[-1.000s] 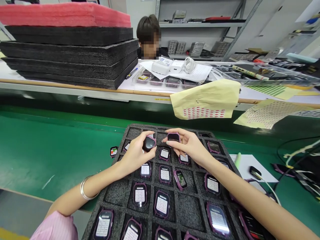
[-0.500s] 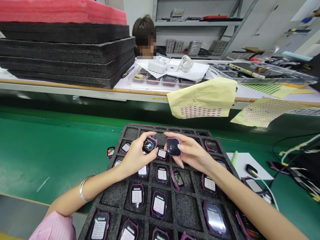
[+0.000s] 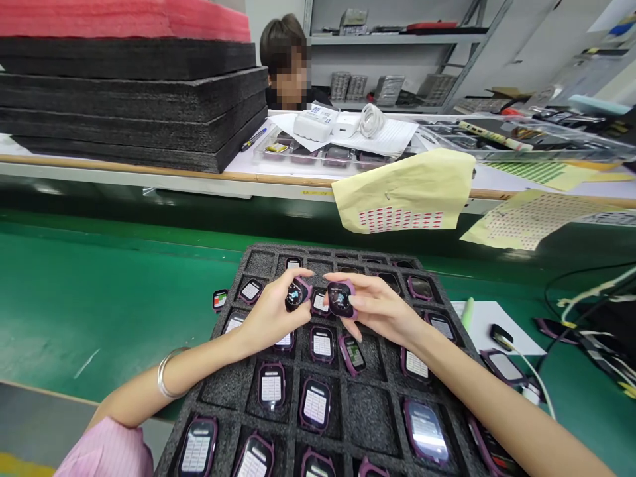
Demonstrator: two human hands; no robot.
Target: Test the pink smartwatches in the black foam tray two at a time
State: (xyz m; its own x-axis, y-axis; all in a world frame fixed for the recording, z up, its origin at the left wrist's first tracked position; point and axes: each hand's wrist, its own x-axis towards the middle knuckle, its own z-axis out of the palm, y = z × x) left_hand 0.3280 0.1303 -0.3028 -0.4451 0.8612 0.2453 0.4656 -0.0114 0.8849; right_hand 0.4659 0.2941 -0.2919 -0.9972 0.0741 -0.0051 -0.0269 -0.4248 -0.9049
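My left hand (image 3: 275, 308) holds a purple-framed watch (image 3: 297, 294) with a lit dial between thumb and fingers. Beside it, my right hand (image 3: 377, 301) grips another purple-framed watch (image 3: 340, 299), whose screen also shows a dial. Both are held above the far part of a black foam tray (image 3: 370, 419). Several purple watches lie in the tray's compartments, among them one with a white keypad-like screen (image 3: 315, 404). A tilted watch (image 3: 352, 354) with a green patterned screen rests near the tray's middle.
A small watch (image 3: 220, 300) lies left of the tray on the green table (image 3: 124, 298). White paper (image 3: 484, 318), cables and more watches lie to the right. Beyond stand a shelf edge with hanging yellow sheets (image 3: 405, 192), stacked black foam (image 3: 124, 99) and a seated person (image 3: 285, 59).
The screen of the watch in my right hand was dark and now shows a dial. That watch has moved slightly left and down. The person behind has shifted a little.
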